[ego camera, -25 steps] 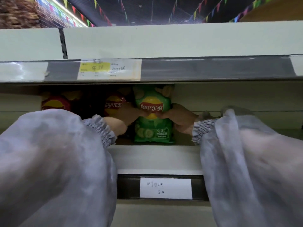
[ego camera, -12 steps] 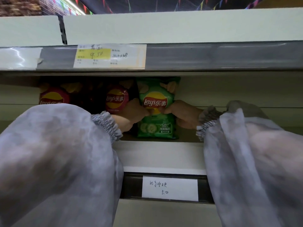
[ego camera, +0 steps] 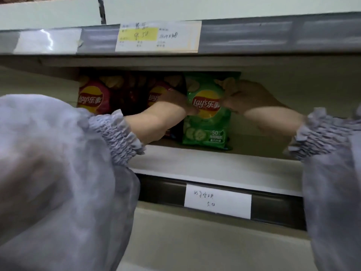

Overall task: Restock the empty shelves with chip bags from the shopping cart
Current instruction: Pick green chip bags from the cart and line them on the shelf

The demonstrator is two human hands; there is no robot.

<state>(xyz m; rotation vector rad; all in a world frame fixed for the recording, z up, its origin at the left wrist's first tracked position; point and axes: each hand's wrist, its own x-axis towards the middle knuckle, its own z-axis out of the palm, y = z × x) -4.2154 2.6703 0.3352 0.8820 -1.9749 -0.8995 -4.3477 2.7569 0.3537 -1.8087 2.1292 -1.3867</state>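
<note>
shelf point(ego camera: 214, 165) fills our view, pale ledge under a grey rail. our 2 grey sleeves point(ego camera: 58, 163) reach in. green chip bag point(ego camera: 205, 122) stands upright on the ledge, just beside a dark red bag point(ego camera: 154, 94); 1 more red bag point(ego camera: 91, 96) farther left. left hand point(ego camera: 175, 102) pinches the green bag's left edge, right hand point(ego camera: 246, 98) grips its upper right edge. white handwritten tag point(ego camera: 217, 201) below.

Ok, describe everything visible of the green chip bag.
The green chip bag is glossy, with a red and yellow logo, chips pictured at the top and cucumber slices near the bottom. It stands upright on the shelf, right of a red bag. The left hand grips its left edge; the right hand pinches its upper right side.
</note>
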